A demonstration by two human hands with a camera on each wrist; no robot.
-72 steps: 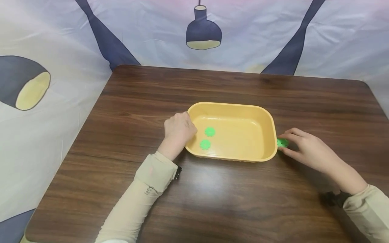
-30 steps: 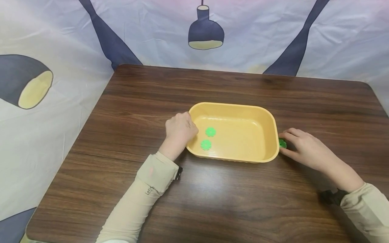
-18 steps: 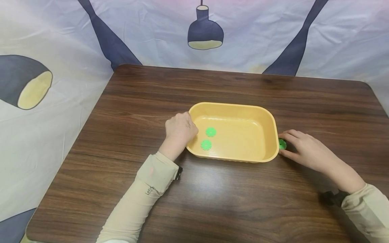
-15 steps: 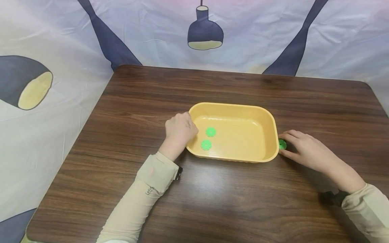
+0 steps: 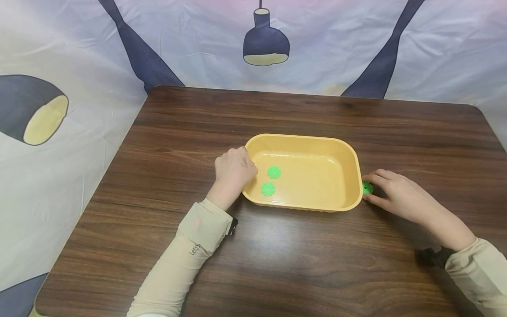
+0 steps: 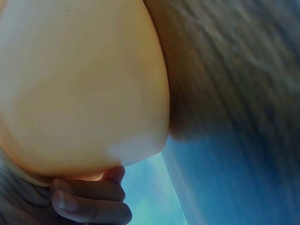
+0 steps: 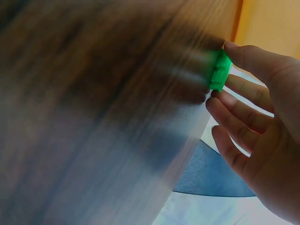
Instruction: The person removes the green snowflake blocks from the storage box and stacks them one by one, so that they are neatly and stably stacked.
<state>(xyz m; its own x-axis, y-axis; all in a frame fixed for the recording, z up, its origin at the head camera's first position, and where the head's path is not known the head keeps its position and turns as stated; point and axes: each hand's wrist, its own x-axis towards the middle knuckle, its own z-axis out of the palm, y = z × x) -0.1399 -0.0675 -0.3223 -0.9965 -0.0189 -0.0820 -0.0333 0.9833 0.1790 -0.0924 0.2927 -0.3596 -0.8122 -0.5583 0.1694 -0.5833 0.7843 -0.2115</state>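
Note:
My left hand (image 5: 233, 171) grips the left end of a yellow plastic basin (image 5: 313, 178). In the left wrist view its curled fingers (image 6: 93, 208) show at the rim, against the basin's outer wall (image 6: 89, 93). Inside, near that end, lie two light green flower-shaped discs (image 5: 273, 172), flat and apart. Just outside the right end, my right hand (image 5: 408, 200) holds a darker green notched piece (image 5: 368, 188) between thumb and fingers. From the right wrist, this green piece (image 7: 220, 71) looks thick and ridged, like stacked discs, close over the tabletop.
The basin stands mid-table on a dark wood-grain table (image 5: 301, 273) with rounded corners. Behind it hangs a pale cloth (image 5: 317, 48) printed with dark lamps. Black bands (image 5: 435, 257) sit at both wrists, by light sleeves.
The green at my right fingers looked brighter and more spread 2.4 seconds ago; now it shows as one compact, darker disc. Basin, left hand and the two discs inside stay put.

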